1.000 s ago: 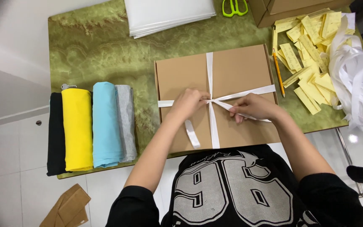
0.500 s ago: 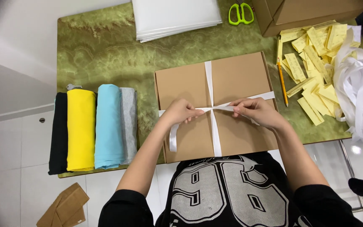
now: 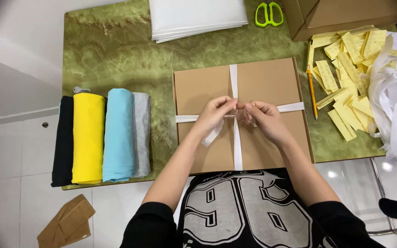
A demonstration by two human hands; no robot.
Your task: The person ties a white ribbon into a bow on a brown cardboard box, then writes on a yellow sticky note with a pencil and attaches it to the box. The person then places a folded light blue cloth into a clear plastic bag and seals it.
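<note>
Flat brown cardboard box (image 3: 272, 87), shallow and near-square, at table centre on the green marbled table (image 3: 116, 55). White ribbon (image 3: 233, 76) crosses it, one band running 12 to 6, one 9 to 3. Left hand (image 3: 214, 115) and right hand (image 3: 263, 117) meet over the crossing, each pinching ribbon; fingertips almost touching. Rolled cloths (image 3: 102, 135) at 9 o'clock, yellow paper slips (image 3: 345, 55) at 2.

Matt brown cardboard box (image 3: 272, 87), smooth white ribbon (image 3: 233, 78), soft cloth rolls (image 3: 88, 135), glossy marbled green tabletop (image 3: 116, 50)
</note>
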